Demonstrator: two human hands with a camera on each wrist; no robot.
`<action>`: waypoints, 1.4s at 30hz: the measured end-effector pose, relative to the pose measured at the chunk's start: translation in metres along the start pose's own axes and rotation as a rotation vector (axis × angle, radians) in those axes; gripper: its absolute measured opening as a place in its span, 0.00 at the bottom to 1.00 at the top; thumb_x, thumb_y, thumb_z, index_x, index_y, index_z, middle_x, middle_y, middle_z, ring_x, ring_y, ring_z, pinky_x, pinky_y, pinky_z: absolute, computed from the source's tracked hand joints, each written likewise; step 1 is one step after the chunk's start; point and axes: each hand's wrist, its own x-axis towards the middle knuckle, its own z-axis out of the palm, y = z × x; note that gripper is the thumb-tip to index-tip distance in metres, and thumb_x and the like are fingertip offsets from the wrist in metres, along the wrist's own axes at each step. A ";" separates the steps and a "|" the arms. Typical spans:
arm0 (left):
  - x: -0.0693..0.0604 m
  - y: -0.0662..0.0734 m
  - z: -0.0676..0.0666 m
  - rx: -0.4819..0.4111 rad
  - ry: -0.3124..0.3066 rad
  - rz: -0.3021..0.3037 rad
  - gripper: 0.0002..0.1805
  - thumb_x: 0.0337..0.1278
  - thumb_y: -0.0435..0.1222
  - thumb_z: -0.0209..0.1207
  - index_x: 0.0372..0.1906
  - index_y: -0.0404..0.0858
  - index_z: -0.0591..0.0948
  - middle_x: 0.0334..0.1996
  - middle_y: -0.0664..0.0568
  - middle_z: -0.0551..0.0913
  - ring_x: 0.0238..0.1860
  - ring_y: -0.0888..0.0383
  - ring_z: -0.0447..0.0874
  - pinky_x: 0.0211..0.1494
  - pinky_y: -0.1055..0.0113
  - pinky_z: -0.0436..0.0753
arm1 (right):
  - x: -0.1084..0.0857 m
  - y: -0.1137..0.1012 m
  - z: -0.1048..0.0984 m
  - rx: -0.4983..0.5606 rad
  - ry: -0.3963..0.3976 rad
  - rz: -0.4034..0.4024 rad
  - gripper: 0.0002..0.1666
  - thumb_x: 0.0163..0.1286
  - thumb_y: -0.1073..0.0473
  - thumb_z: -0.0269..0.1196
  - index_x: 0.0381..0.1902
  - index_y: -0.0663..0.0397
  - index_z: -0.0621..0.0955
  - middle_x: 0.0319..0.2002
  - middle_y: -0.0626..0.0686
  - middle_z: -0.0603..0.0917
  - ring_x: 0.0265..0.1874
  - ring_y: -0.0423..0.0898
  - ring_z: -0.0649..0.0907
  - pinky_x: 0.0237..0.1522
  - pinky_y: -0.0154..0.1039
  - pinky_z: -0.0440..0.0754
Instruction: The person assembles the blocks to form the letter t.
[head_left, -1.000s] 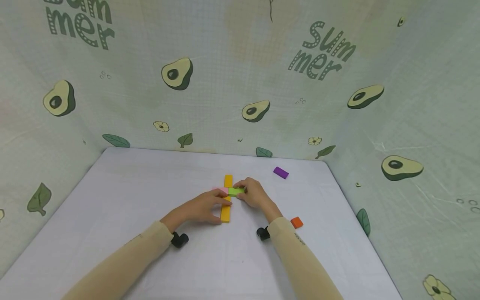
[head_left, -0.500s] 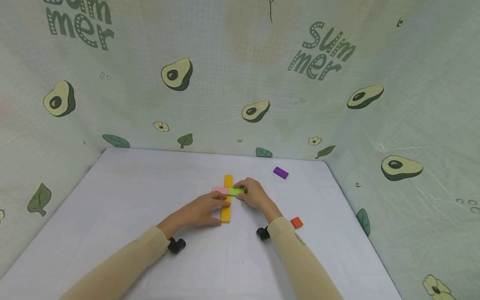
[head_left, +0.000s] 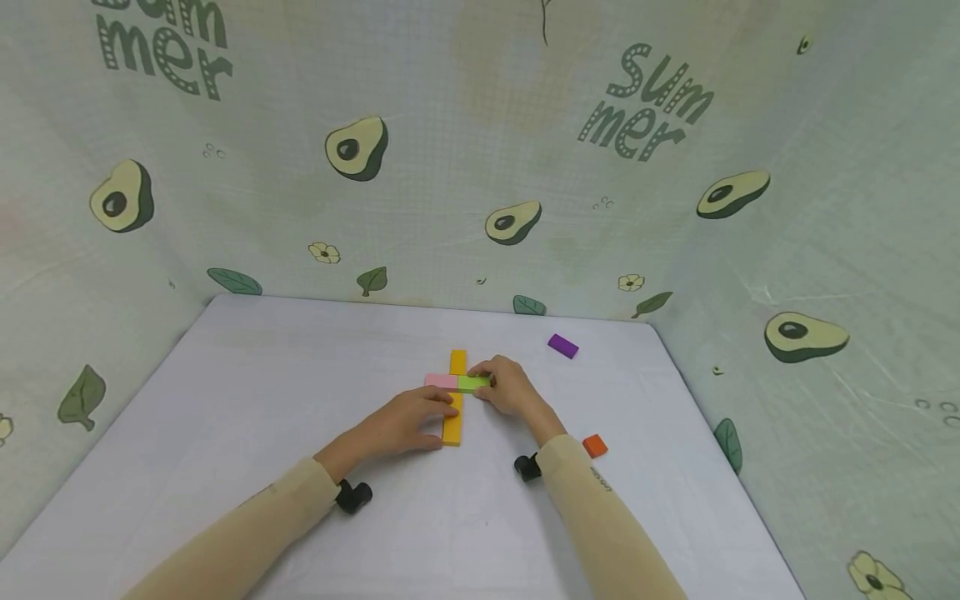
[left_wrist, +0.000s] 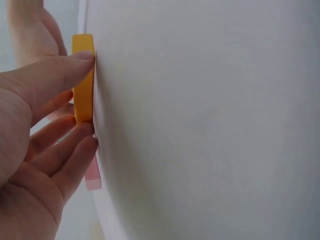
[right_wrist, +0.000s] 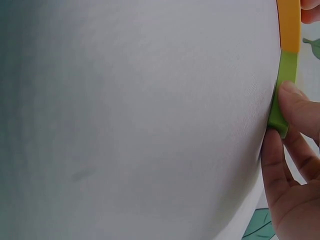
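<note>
The green block (head_left: 472,384) lies flat on the counter (head_left: 300,350), just below the centre of the frame in the head view; it is pinched at its right end by the thumb and fingers of the right hand (head_left: 512,390). Its left end is met by the pink block (head_left: 440,381), so that one crosswise row is formed; above their junction the upper yellow block (head_left: 458,362) is set lengthwise, and below it the lower yellow block (head_left: 452,429), the four being arranged as a cross. The lower yellow block is held between the thumb and fingers of the left hand (head_left: 405,422); in the left wrist view the thumb is seen laid against its side, at the upper left of the frame. The purple block (head_left: 563,346) is seen apart, right of centre; the orange block (head_left: 595,446) is seen lower down, beside the right sleeve (head_left: 607,525). The counter is backed by a cloth (head_left: 435,83), printed with avocados, leaves and lettering, across the top of the frame.
</note>
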 end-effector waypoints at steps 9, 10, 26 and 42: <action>0.004 0.001 0.001 -0.001 -0.010 -0.026 0.27 0.62 0.42 0.76 0.65 0.42 0.86 0.67 0.50 0.80 0.68 0.50 0.77 0.74 0.52 0.77 | 0.000 0.000 -0.001 0.014 0.002 -0.004 0.16 0.74 0.60 0.71 0.58 0.45 0.89 0.47 0.50 0.83 0.43 0.48 0.78 0.52 0.43 0.81; 0.005 0.001 0.001 -0.002 -0.009 -0.030 0.27 0.62 0.42 0.76 0.65 0.42 0.86 0.67 0.50 0.80 0.67 0.50 0.77 0.74 0.51 0.77 | 0.000 0.001 0.000 0.015 0.002 -0.005 0.16 0.74 0.60 0.71 0.58 0.45 0.89 0.47 0.50 0.83 0.43 0.48 0.78 0.52 0.43 0.81; 0.010 0.000 0.001 0.000 -0.002 -0.013 0.27 0.61 0.41 0.76 0.65 0.39 0.85 0.65 0.49 0.80 0.65 0.49 0.79 0.72 0.51 0.78 | -0.001 0.000 -0.001 0.014 -0.002 -0.009 0.17 0.74 0.60 0.71 0.59 0.45 0.89 0.47 0.50 0.83 0.42 0.48 0.77 0.50 0.42 0.81; 0.011 0.000 0.000 0.012 0.010 0.009 0.27 0.61 0.40 0.76 0.64 0.38 0.86 0.64 0.49 0.81 0.65 0.50 0.79 0.71 0.52 0.79 | -0.002 -0.002 -0.001 0.016 0.003 -0.003 0.17 0.74 0.60 0.71 0.58 0.46 0.89 0.47 0.50 0.83 0.42 0.48 0.78 0.50 0.43 0.81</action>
